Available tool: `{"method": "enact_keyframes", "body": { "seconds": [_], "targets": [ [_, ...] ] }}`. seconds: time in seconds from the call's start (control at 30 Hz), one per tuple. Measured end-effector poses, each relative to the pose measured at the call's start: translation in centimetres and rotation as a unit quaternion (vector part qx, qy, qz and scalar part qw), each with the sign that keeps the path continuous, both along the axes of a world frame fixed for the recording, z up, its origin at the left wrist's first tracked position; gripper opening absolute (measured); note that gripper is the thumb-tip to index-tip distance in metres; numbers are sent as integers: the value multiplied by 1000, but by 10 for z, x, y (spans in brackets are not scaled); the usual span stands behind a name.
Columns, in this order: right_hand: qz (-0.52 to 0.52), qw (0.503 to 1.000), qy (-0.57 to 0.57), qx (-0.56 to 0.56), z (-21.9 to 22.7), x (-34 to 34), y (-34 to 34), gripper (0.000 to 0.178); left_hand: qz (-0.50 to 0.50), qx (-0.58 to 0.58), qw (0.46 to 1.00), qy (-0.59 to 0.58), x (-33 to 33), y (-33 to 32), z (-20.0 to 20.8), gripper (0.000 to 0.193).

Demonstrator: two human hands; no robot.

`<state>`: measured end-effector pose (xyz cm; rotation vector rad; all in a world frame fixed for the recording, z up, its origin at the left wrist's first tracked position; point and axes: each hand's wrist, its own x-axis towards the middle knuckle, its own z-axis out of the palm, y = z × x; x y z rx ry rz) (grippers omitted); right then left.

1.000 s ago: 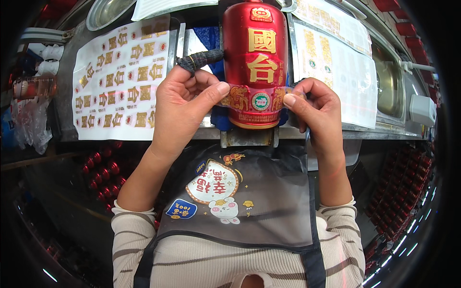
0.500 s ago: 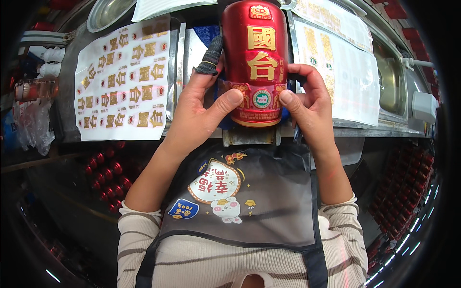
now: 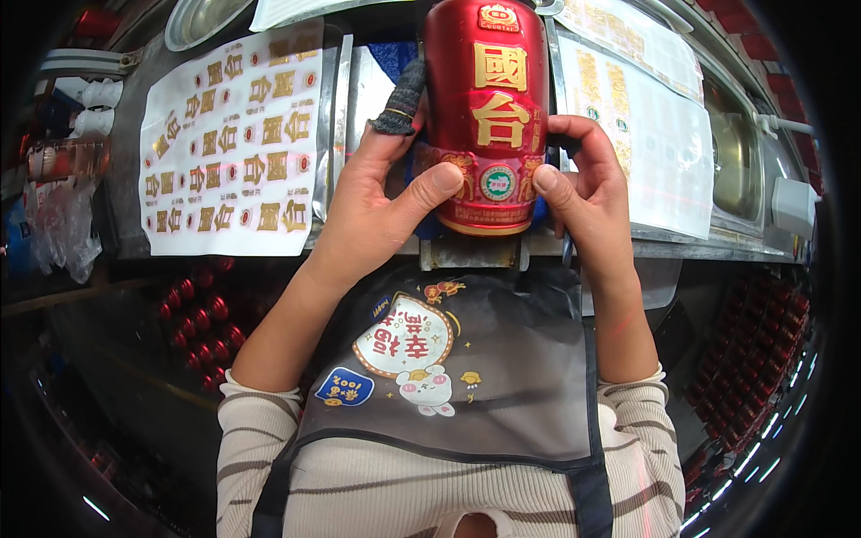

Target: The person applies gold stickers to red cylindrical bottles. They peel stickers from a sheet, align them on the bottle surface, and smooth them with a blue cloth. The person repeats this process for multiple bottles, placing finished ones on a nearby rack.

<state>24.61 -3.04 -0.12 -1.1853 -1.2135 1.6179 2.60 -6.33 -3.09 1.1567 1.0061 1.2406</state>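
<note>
A glossy red bottle (image 3: 489, 85) with raised gold characters lies in front of me, its base end toward me. A decorated band (image 3: 456, 193) with a round green-and-white emblem wraps its lower part. My left hand (image 3: 372, 193) grips the bottle's left side, the thumb pressed on the band. A dark grey knitted finger cover (image 3: 401, 99), held by a rubber band, is on one of its fingers. My right hand (image 3: 585, 184) holds the other side, thumb on the band's right edge and index finger bent against the bottle. Fingers beneath the bottle are hidden.
A white sheet of gold character stickers (image 3: 229, 152) lies left on the metal worktop. At right are paler sticker sheets (image 3: 659, 134) beside a metal basin (image 3: 731, 143). A blue cloth (image 3: 387, 61) lies behind the bottle. Many red bottles (image 3: 749, 359) stand low at right, more (image 3: 204, 314) at lower left.
The bottle and both hands appear shifted slightly to the right in the picture. The grip stays the same, with both thumbs still pressed on the band.
</note>
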Motion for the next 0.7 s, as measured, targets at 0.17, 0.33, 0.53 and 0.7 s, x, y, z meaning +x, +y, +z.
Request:
{"method": "enact_keyframes", "body": {
  "seconds": [0.17,0.33,0.53,0.7],
  "targets": [
    [-2,1000,10,-12,0,0,1,50,2,3,1000,5,-2,0,0,67],
    [17,1000,-23,6,2,7,-6,59,4,30,998,58,-7,-7,-6,72],
    [9,997,-58,56,-5,1,-11,61,-1,23,995,98,-9,-9,-5,72],
    [-82,996,28,-23,-10,26,1,39,23,-19,1000,-8,-14,-8,-9,68]
  ]
}}
